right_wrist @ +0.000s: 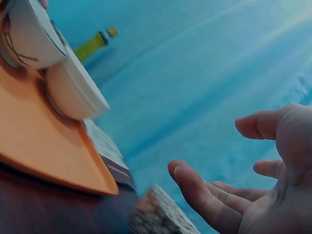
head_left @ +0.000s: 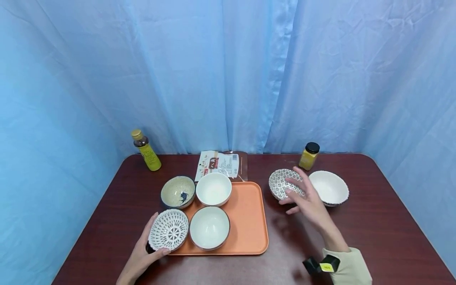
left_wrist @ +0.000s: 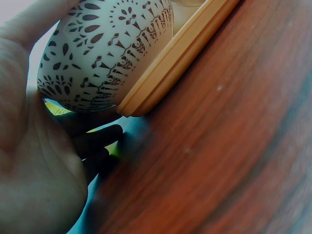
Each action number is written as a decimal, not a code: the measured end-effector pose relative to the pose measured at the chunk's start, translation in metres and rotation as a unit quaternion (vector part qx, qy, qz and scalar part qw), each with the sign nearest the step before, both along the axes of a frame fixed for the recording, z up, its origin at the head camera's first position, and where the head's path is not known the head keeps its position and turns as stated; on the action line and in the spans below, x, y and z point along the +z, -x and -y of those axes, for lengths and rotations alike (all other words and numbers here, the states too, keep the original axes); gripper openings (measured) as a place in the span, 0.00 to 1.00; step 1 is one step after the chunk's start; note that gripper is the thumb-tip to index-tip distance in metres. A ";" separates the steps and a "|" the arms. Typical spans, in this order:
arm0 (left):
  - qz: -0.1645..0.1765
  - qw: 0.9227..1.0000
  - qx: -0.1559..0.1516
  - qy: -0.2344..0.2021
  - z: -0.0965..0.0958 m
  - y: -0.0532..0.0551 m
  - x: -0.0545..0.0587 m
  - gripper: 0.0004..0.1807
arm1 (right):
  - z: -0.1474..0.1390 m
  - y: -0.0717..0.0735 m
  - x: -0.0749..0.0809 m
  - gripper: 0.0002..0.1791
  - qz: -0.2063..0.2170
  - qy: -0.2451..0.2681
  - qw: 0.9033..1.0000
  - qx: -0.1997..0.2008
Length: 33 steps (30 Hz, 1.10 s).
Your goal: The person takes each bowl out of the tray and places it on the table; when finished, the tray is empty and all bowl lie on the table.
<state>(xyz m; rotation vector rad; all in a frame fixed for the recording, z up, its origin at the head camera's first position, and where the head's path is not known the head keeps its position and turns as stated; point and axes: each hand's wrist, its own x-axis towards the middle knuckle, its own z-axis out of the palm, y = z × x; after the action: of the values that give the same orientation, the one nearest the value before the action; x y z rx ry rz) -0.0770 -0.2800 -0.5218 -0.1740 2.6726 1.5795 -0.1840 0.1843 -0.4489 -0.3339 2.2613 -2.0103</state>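
At the tray's left front corner, my left hand (head_left: 142, 253) grips a white bowl with a dark leaf-like pattern (head_left: 169, 230), thumb at the near side and fingers round the left. The left wrist view shows this bowl's patterned outer wall (left_wrist: 97, 53) beside the tray rim. My right hand (head_left: 309, 201) hovers with spread fingers over a small bowl with a grey lattice pattern (head_left: 279, 183), partly hiding it. In the right wrist view nothing lies between the fingers of that hand (right_wrist: 258, 190); whether it touches the bowl (right_wrist: 158, 214) I cannot tell.
An orange tray (head_left: 249, 221) carries a white bowl (head_left: 213, 189) and a dark-rimmed bowl (head_left: 209, 228). A speckled bowl (head_left: 177, 190) overlaps its left edge. Behind are a green bottle (head_left: 149, 156), a food packet (head_left: 222, 164) and a black-lidded jar (head_left: 308, 156). Another white bowl (head_left: 329, 188) stands right.
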 end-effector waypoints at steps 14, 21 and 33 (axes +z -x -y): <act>0.004 1.000 0.003 0.010 -0.003 0.000 0.002 0.60 | 0.068 0.020 -0.031 0.40 0.075 0.002 0.994 0.081; -0.002 1.000 0.006 0.011 -0.002 -0.002 0.001 0.60 | 0.091 0.027 -0.047 0.38 0.118 0.005 0.988 0.095; -0.005 1.000 0.001 0.012 -0.002 -0.002 0.002 0.60 | 0.113 0.037 -0.067 0.40 0.144 0.033 0.982 0.120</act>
<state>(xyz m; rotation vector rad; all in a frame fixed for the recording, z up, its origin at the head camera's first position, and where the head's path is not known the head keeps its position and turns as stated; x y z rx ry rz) -0.0748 -0.2785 -0.5202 -0.1705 2.7011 1.5552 -0.2206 0.0714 -0.5159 -0.2838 1.8873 -1.8760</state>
